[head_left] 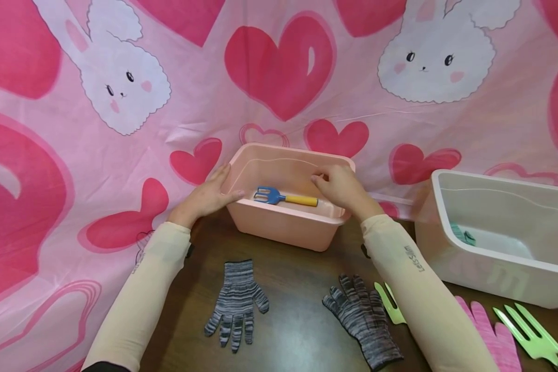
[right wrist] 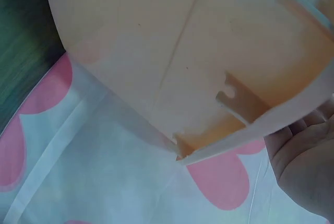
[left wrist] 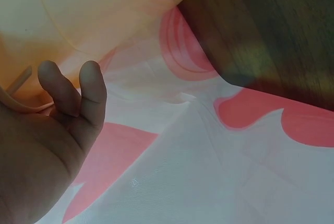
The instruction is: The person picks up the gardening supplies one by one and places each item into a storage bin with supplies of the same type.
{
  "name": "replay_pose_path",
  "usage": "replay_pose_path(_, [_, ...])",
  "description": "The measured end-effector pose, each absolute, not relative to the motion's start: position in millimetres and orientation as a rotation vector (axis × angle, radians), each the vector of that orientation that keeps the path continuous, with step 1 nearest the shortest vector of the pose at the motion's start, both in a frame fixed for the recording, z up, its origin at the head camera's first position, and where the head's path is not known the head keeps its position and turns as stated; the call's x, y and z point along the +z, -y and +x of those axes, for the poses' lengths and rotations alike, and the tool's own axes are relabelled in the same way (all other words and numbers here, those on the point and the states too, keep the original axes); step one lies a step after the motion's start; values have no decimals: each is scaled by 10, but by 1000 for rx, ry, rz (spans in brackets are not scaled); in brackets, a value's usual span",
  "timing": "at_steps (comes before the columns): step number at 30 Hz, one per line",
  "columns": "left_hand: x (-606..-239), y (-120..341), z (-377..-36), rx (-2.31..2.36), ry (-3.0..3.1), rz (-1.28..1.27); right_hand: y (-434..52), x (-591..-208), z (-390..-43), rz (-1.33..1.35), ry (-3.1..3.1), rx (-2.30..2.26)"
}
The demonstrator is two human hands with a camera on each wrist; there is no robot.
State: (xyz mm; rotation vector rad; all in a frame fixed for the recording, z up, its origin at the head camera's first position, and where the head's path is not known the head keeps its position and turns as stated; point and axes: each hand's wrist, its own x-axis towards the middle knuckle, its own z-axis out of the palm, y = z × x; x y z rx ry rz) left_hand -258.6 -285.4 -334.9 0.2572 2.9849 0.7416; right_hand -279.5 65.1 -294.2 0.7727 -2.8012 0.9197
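Note:
A pink plastic tub (head_left: 279, 227) stands on the dark table against the pink cloth. Inside it lies a blue hand rake with a yellow handle (head_left: 284, 197). My left hand (head_left: 207, 196) grips the tub's left rim, thumb on top. In the left wrist view the fingers (left wrist: 78, 91) curl under the rim of the tub (left wrist: 104, 10). My right hand (head_left: 338, 187) grips the right rim, its fingers curled over the edge. In the right wrist view its palm (right wrist: 302, 161) sits below the tub's rim (right wrist: 182, 41).
A white tub (head_left: 483, 274) at the right holds something teal (head_left: 462, 235). Two grey striped gloves (head_left: 237, 305) (head_left: 362, 320), a pink glove (head_left: 493, 336) and two green forks (head_left: 530, 330) (head_left: 390, 305) lie on the table (head_left: 297, 330) in front. A heart-and-rabbit cloth (head_left: 74, 155) covers the back and left.

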Motion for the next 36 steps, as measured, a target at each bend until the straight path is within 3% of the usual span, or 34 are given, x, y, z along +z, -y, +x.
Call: replay_pose_path(36, [-3327, 2841, -2566, 761, -2972, 242, -987, -2976, -2321, 639, 2767, 933])
